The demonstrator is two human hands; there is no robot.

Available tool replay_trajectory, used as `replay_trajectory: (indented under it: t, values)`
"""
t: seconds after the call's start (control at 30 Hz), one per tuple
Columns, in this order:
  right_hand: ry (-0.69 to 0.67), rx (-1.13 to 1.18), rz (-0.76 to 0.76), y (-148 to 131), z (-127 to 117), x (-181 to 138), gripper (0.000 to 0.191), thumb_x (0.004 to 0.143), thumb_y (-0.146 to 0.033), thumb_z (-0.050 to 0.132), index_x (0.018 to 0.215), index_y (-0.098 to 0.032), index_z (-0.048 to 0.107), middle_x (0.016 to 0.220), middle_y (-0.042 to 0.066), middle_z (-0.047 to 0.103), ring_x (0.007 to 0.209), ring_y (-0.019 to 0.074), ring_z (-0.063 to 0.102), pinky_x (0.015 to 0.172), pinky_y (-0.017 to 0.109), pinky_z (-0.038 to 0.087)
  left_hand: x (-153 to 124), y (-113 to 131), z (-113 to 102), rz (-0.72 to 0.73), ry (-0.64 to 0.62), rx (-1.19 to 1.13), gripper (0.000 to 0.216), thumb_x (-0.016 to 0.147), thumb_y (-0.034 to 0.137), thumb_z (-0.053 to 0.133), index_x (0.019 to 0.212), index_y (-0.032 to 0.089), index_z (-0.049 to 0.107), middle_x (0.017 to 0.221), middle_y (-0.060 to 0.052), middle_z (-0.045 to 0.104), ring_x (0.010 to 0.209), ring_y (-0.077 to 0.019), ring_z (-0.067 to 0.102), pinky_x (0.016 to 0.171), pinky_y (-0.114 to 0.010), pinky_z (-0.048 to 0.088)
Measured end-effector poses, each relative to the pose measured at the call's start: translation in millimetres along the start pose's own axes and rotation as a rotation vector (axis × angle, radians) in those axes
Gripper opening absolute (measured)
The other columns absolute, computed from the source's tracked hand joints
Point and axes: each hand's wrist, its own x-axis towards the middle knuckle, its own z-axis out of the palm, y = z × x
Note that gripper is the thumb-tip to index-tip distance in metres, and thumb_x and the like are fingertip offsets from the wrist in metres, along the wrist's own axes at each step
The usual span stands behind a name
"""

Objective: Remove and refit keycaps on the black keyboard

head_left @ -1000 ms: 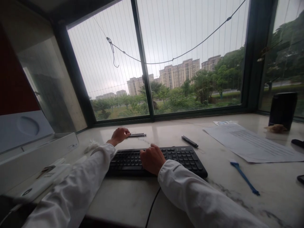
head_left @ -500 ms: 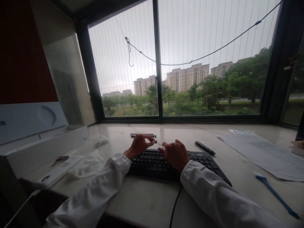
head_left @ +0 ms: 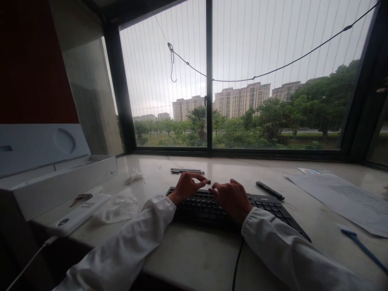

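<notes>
A small dark piece (head_left: 209, 182) is pinched by the left hand (head_left: 186, 188), just beside the right hand (head_left: 232, 198) (grip unclear); the keyboard (head_left: 198, 205) is laid crosswise beneath both.

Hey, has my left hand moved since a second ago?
Yes, rightward: against the window's middle post, your left hand was well to the left; now its fingertips sit roughly below it.

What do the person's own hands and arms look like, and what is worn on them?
The left hand and right hand are bare, without gloves. Long, loose white sleeves, greyish in the dim light, cover both forearms: the wrinkled left sleeve and the right sleeve. Both narrow at the wrists. The right one has a short, darker mark near its cuff.
</notes>
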Motion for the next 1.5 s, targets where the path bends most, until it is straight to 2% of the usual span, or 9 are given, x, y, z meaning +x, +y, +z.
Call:
replay_trajectory:
  t: [0.5,0.73,1.1,1.23,1.37,1.5]
  values:
    - [-0.045,-0.005,0.016,0.7,-7.4,-1.1,0.038,0.096,-0.037,0.032,0.085,-0.020,0.064,0.065,0.005,0.068,0.059,0.0139,0.062,0.071,0.030,0.027,-2.3,-0.1,5.5,0.052,-0.034,0.011,0.028,0.077,0.044,0.062,0.079,0.019,0.074,0.074,-0.003,0.072,0.050,-0.0087,0.053,0.048,-0.021,0.040]
    - [-0.024,-0.001,-0.005,0.1,-5.2,-1.1,0.033,0.095,-0.037,0.036,0.086,-0.020,0.063,0.066,0.004,0.069,0.060,0.0142,0.063,0.070,0.029,0.028,-3.2,1.8,3.7,0.044,-0.055,0.037,0.032,0.075,0.048,0.063,0.079,0.019,0.075,0.062,-0.001,0.068,0.046,-0.0071,0.046,0.047,-0.021,0.036]
    - [-0.003,-0.002,0.003,-1.5,-5.5,-0.9,0.032,0.095,-0.031,0.034,0.085,-0.019,0.062,0.064,0.004,0.068,0.059,0.0137,0.063,0.072,0.030,0.028,-0.8,-0.4,-1.2,0.127,-0.160,0.010,0.029,0.079,0.044,0.060,0.091,0.021,0.072,0.085,-0.003,0.071,0.053,-0.0076,0.050,0.053,-0.020,0.040]
    - [0.006,-0.004,0.002,-2.2,-6.8,-0.7,0.031,0.095,-0.025,0.032,0.096,-0.020,0.062,0.064,0.004,0.068,0.057,0.0127,0.063,0.071,0.029,0.028,-1.3,2.8,-2.8,0.109,-0.162,-0.008,0.030,0.078,0.043,0.062,0.098,0.021,0.069,0.092,-0.004,0.070,0.049,-0.0063,0.048,0.050,-0.020,0.039]
    - [0.010,0.010,0.005,-1.9,-6.3,-0.6,0.031,0.095,-0.025,0.031,0.099,-0.020,0.061,0.063,0.003,0.068,0.058,0.0124,0.063,0.070,0.028,0.028,-2.5,6.2,-5.4,0.149,-0.179,0.026,0.029,0.079,0.041,0.062,0.101,0.023,0.069,0.083,-0.002,0.070,0.047,-0.0058,0.046,0.049,-0.019,0.037]
    - [0.015,0.038,-0.008,-1.1,-4.9,-0.7,0.034,0.097,-0.029,0.029,0.101,-0.022,0.061,0.065,0.002,0.069,0.059,0.0131,0.063,0.070,0.028,0.028,-3.2,9.2,-8.2,0.204,-0.130,0.099,0.024,0.080,0.038,0.061,0.097,0.023,0.070,0.077,-0.001,0.069,0.046,-0.0055,0.044,0.049,-0.019,0.037]
